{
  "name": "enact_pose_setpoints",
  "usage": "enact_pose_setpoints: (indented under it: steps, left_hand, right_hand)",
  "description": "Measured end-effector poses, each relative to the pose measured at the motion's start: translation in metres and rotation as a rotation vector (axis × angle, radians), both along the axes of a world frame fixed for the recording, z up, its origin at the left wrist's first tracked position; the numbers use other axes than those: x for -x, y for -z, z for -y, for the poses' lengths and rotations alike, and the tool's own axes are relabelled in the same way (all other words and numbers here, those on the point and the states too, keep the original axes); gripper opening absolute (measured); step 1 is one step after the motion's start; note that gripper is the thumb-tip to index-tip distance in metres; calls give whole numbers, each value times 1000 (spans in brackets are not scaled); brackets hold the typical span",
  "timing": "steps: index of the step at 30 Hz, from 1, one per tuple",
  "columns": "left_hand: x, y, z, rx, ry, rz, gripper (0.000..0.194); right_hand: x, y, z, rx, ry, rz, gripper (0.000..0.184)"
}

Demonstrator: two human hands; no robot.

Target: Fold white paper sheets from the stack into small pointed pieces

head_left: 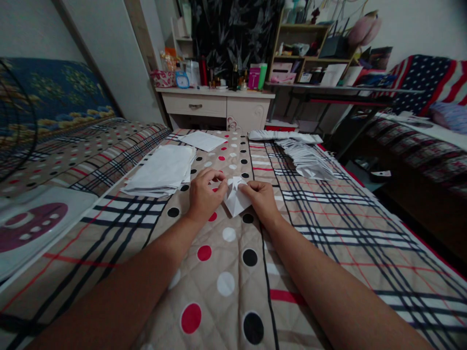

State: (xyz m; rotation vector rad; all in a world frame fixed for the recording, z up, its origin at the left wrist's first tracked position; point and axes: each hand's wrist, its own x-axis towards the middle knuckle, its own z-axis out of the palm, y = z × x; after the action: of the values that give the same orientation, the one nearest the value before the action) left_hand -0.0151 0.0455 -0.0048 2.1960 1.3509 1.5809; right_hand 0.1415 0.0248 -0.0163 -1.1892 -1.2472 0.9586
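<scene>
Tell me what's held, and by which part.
A folded white paper: the right hand pinches its upper right side; the left hand is at its upper left edge, grip unclear.

There are two hands (205,193) (260,198), one paper (235,200) between them, one blue clock (182,79) and one green tube (261,77).

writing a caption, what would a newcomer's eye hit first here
Probably the folded white paper at the centre, between the left hand and right hand. Next, the boldly spotted, checked bedspread beneath, with stacked white sheets at left and a fanned paper row at right.
</scene>
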Motion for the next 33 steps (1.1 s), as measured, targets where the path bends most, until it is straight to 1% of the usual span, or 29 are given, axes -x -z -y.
enact_pose_setpoints:
  steps: [2, 5, 8, 12, 15, 21, 28, 33]
  left_hand:
    - [0, 0, 1, 12, 20, -26, 2]
    - [-1, 0, 3, -6, 52, -145, 8]
    - [-3, -2, 6, -36, 52, -270, 3]
    - [-5, -8, 13, -47, 24, -351, 12]
    - [-6, -9, 15, -38, -9, -367, 14]
    - [-4, -4, 9, -61, -77, -368, 16]
    - [-4, 0, 6, -90, -70, -389, 2]
    - [-6, 0, 8, -100, -64, -397, 6]
  right_hand:
    - [0, 0, 0, -2, 6, -18, 40]
    - [0, 0, 0, -16, 8, -52, 40]
    - [0, 1, -1, -44, 9, -50, 41]
    - [-1, 2, -1, -73, 10, -27, 43]
    - [-2, 3, -2, -77, 8, -15, 41]
    - [-2, 3, -2, -44, -2, -11, 38]
    - [-1, 3, -2, -51, -21, 0, 41]
    - [2, 0, -3, -36, 15, 41, 47]
